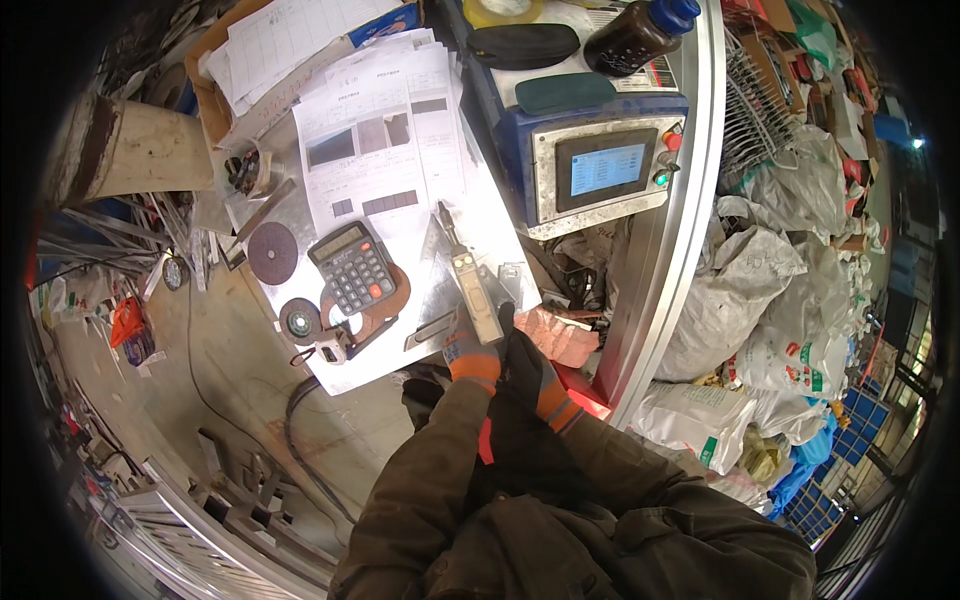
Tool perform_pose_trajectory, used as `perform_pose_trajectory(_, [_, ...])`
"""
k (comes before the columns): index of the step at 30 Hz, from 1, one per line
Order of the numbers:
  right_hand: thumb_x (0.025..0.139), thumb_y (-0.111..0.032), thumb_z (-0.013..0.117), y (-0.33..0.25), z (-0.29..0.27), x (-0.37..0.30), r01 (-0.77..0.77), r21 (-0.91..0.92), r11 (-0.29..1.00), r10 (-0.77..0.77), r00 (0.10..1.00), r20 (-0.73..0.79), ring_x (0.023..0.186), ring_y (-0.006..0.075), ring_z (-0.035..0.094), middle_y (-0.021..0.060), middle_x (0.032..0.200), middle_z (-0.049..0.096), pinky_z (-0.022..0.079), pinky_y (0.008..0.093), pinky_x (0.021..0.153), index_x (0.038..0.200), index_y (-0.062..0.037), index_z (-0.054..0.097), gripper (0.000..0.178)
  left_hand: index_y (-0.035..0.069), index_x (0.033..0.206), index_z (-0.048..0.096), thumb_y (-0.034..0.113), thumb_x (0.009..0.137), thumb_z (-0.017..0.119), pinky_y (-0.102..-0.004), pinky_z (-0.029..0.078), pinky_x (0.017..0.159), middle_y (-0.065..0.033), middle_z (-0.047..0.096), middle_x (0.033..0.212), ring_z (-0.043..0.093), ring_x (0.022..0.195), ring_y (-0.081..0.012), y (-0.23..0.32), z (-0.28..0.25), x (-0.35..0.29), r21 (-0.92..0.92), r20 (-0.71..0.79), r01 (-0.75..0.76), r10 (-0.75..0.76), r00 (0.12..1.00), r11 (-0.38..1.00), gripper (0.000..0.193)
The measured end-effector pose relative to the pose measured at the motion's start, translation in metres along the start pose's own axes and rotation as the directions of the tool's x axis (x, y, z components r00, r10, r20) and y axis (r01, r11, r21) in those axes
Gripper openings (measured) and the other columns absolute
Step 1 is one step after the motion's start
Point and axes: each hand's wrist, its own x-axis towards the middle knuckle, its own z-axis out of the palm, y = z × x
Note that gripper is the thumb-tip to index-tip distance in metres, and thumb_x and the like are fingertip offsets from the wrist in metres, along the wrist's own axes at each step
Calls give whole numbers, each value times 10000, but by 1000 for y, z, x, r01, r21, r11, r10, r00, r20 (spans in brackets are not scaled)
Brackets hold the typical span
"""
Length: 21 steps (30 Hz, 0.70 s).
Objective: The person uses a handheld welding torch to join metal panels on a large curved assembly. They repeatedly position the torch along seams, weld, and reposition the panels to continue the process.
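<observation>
Here, mid-frame, both gloved hands close on a long metal tool: left hand (466, 352) gripping its lower end, right hand (527, 365) wrapped beside tool (470, 285).

Count: two gloved hands, left hand (468, 352) and right hand (530, 372), one grey handheld tool (472, 285) between them. One calculator (354, 266), two abrasive discs, a bare disc (272, 253) and a smaller disc (299, 320), plus one brown bottle (640, 33) and one tape roll (503, 10). One control box with one screen (607, 168), two dark pouches on top of it, a black pouch (523, 44) and a green pouch (565, 92).
</observation>
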Motion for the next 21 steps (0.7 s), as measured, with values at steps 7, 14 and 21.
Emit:
perform_pose_trajectory(7, [787, -74, 672, -12, 11, 11, 126, -60, 990, -137, 960, -244, 1136, 499, 584, 290, 1206, 584, 507, 518, 976, 1402, 82, 491, 660, 48, 1373, 626, 210, 937, 739, -491, 565, 954, -229, 764, 1188, 708, 1145, -445, 1, -2, 1, 43, 121, 126, -131, 984, 991, 478])
perform_pose_trajectory(14, [856, -42, 759, -18, -2, 11, 67, 4, 998, -66, 986, -150, 1308, 513, 603, 334, 1393, 616, 507, 508, 1089, 1469, 111, 541, 669, 67, 1114, 727, 503, 921, 819, -495, 579, 833, -180, 781, 1009, 744, 967, -427, -15, 11, -1, -22, -19, 68, -69, 997, 997, 487])
perform_pose_trajectory(21, [842, -74, 777, -27, -13, 17, -82, 80, 993, 84, 996, -24, 1306, 515, 585, 322, 1399, 596, 520, 498, 1068, 1520, 95, 479, 760, 50, 1128, 731, 483, 927, 814, -500, 574, 828, -188, 783, 1024, 742, 967, -430, -43, 23, -7, 29, 18, 48, -49, 999, 998, 485])
